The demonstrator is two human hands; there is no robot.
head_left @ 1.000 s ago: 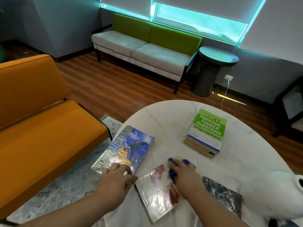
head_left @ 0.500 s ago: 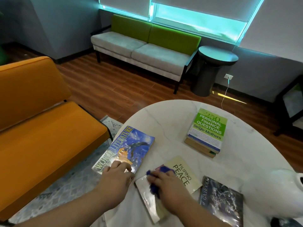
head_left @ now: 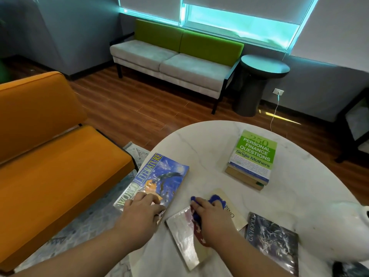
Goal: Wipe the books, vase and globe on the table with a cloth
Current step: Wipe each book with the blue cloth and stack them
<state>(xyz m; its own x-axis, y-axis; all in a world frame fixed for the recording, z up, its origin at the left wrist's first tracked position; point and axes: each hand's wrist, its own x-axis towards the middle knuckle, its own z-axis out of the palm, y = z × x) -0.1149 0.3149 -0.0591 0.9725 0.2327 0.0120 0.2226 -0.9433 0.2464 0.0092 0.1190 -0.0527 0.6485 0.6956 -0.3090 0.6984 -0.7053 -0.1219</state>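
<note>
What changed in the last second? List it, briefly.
The right hand, gripping the blue cloth, wiped left over the glossy book, baring the cream book, then slid back right, half covering it again. The left hand stayed resting on the blue book; the green book, dark book and vase kept their places.

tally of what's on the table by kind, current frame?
Books: 5 with covers showing: World Literature book, green finance book, glossy book, cream book, dark Ga'Hoole book. There may be 1 more under the green one.
Vases: 1, the white vase
Cloths: 1, the blue cloth under the right hand
Globes: 0 identifiable
Total: 7
</note>
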